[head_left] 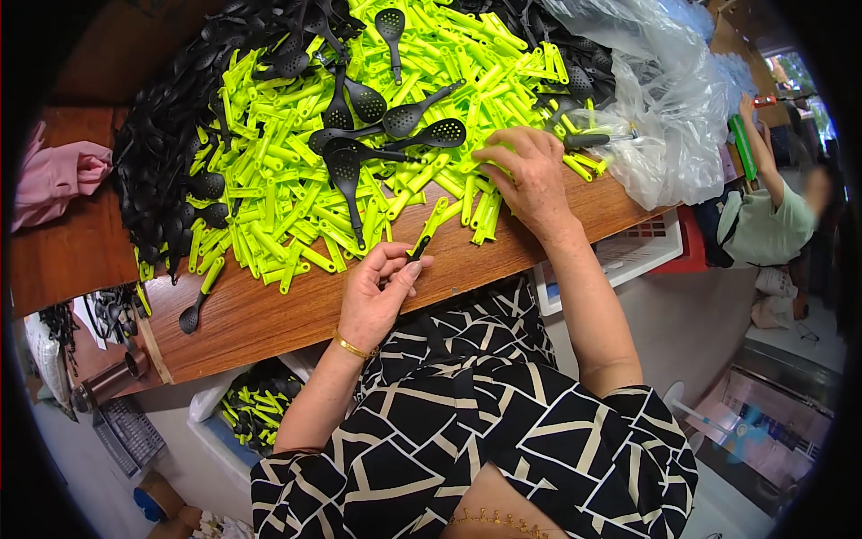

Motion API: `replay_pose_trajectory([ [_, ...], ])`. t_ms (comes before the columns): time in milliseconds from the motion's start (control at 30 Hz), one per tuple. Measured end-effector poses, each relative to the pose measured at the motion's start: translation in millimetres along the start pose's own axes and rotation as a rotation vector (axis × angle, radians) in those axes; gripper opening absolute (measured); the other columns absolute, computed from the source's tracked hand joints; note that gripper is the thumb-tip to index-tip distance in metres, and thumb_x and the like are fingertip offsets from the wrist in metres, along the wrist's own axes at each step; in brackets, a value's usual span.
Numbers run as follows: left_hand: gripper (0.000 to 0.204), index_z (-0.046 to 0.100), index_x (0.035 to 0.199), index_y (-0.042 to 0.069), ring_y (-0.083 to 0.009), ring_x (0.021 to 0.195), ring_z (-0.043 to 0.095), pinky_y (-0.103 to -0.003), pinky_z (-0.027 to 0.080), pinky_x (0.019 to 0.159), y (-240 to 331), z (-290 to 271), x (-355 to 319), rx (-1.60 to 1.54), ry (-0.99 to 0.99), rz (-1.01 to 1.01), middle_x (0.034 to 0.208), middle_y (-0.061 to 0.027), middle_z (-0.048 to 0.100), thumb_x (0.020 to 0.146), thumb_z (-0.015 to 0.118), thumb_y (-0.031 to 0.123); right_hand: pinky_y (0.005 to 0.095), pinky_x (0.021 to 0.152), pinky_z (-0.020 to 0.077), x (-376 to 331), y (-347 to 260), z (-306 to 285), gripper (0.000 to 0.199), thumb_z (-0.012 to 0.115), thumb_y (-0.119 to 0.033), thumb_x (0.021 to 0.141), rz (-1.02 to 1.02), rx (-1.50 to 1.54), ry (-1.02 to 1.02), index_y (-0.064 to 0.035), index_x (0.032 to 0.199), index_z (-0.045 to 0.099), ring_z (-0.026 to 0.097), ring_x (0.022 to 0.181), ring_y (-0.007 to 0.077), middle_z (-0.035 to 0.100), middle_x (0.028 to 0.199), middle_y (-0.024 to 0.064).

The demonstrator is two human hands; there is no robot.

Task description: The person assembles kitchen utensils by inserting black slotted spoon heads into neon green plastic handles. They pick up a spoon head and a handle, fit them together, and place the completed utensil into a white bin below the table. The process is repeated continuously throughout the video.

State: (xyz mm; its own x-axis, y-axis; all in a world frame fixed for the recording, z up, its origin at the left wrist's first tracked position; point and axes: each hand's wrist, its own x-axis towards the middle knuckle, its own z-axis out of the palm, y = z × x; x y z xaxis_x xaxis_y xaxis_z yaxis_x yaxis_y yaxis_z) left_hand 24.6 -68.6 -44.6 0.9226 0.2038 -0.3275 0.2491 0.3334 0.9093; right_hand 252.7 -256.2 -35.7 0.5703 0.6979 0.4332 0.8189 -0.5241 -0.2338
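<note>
Head view | left hand [375,292]: clamping fingers on green-and-black handle [432,225], slanting longways, pointing green end away, rightward | right hand [536,182]: bending fingers over green pile [292,171], cannot tell if pinching

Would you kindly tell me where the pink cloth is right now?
In the head view, the pink cloth lies far left on a brown wooden surface, left of the heaped black utensils.

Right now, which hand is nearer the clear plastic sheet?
Right. The right hand is left of the clear plastic sheet, at the green handles; the left hand is farther left, holding a green-and-black piece.
</note>
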Motion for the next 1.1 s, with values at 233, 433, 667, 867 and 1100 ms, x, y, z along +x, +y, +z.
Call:
replay_pose_trajectory([
  [233, 0.022, 0.059, 0.125, 0.001, -0.0034, 0.080, 0.059, -0.020, 0.050, 0.072, -4, -9, 7, 0.042, 0.018, 0.070, 0.119, -0.0124, 0.076, 0.105, 0.065, 0.010, 0.0454, 0.109, 0.0346, -3, -6, -8, 0.018, 0.080, -0.019, 0.089, 0.018, 0.168, 0.018, -0.0194, 0.106, 0.079, 0.065, 0.108, 0.0213, 0.074, 0.102, -0.0010],
  [433, 0.026, 0.061, 0.129, -0.002, -0.0052, 0.090, 0.067, -0.021, 0.052, 0.072, 8, -5, 16, 0.074, 0.049, 0.103, 0.114, -0.0092, 0.077, 0.105, 0.064, 0.009, 0.0407, 0.109, 0.0353, -2, -21, -20, 0.021, 0.078, -0.021, 0.092, 0.061, 0.420, -0.149, -0.0198, 0.112, 0.080, 0.065, 0.104, 0.0204, 0.074, 0.099, -0.0005],
  [667, 0.030, 0.057, 0.132, -0.002, -0.0062, 0.084, 0.064, -0.022, 0.052, 0.072, 23, 7, 19, 0.137, 0.053, 0.141, 0.115, -0.0124, 0.077, 0.106, 0.064, 0.011, 0.0397, 0.101, 0.0418, 8, -49, -40, 0.017, 0.077, -0.022, 0.093, -0.009, 0.465, -0.206, -0.0163, 0.110, 0.078, 0.067, 0.100, 0.0204, 0.073, 0.099, 0.0004],
  [867, 0.032, 0.056, 0.135, -0.004, -0.0065, 0.088, 0.065, -0.022, 0.053, 0.071, 12, 8, 26, -0.089, -0.013, 0.128, 0.121, -0.0140, 0.073, 0.107, 0.062, 0.010, 0.0288, 0.084, 0.0547, -9, -65, -19, 0.035, 0.074, -0.006, 0.097, 0.424, 1.200, -0.259, -0.0040, 0.130, 0.064, 0.068, 0.094, 0.0120, 0.071, 0.105, 0.0048],
  [1100, 0.028, 0.058, 0.133, -0.003, -0.0057, 0.074, 0.060, -0.020, 0.051, 0.069, 23, 13, 17, -0.032, 0.008, 0.123, 0.109, -0.0053, 0.072, 0.107, 0.060, 0.007, 0.0254, 0.085, 0.0583, -12, -67, -16, 0.031, 0.074, -0.002, 0.096, 0.488, 1.366, -0.274, -0.0002, 0.127, 0.067, 0.072, 0.098, 0.0106, 0.074, 0.112, 0.0079],
])
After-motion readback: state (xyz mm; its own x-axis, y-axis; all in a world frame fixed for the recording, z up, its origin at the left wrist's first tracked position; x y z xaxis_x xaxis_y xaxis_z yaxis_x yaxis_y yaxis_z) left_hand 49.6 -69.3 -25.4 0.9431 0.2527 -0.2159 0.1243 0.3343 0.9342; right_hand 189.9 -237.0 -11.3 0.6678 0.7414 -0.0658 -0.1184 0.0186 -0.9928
